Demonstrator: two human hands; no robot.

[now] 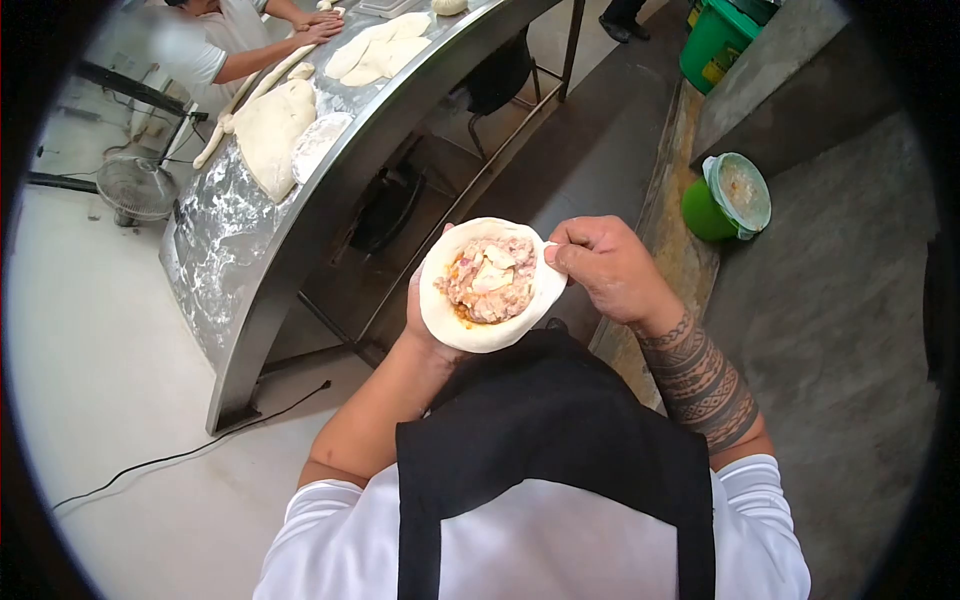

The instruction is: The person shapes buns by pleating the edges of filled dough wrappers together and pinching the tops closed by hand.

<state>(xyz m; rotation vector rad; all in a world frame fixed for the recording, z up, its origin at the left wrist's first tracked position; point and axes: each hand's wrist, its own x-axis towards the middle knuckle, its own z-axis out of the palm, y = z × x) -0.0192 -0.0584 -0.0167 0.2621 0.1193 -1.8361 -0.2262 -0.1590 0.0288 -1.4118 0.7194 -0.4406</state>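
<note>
Filled dough (490, 284) apparently over left fingers (414, 293); rim (546, 287) between right fingers (574, 258)

- Metal-edged bench (215, 235), upper left, its surface dusted white.
- Co-worker (225, 65) in a white top, at the far side of the bench.
- Round fan (137, 188) with wire guard, left of the bench.
- Black cable (190, 444), lying across the pale floor (130, 380).
- Green bucket (705, 212), pale-rimmed, right; second green bucket (712, 50), upper right.
- Dark shoe (614, 29), top edge.
</note>
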